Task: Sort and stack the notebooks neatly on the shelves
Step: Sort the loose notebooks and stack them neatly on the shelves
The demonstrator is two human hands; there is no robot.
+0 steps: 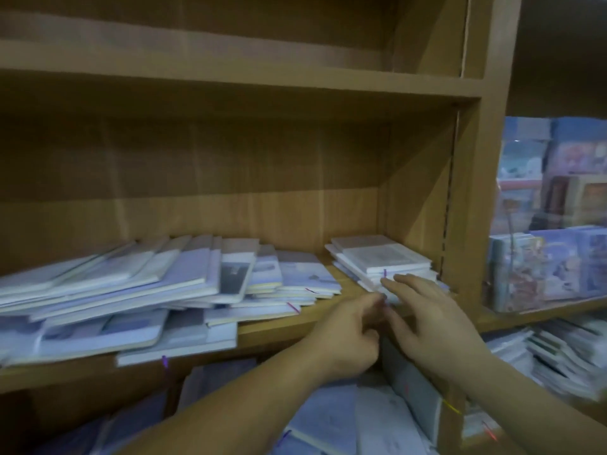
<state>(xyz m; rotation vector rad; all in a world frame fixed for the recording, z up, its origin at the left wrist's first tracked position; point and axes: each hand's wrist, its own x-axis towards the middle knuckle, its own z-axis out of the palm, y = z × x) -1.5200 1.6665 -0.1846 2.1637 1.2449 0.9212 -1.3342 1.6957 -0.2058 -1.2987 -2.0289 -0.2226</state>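
- Brown wooden shelf board: middle tier of the unit.
- Slumped pile of pale blue-white softcover notebooks: lay across the board's left and middle.
- Small tidy stack of white notebooks: sat in the right rear corner.
- Right hand: fingers straight, spread, at that stack's front edge.
- Left hand: fingers curled, just beside the right; blur hid whether it held anything.
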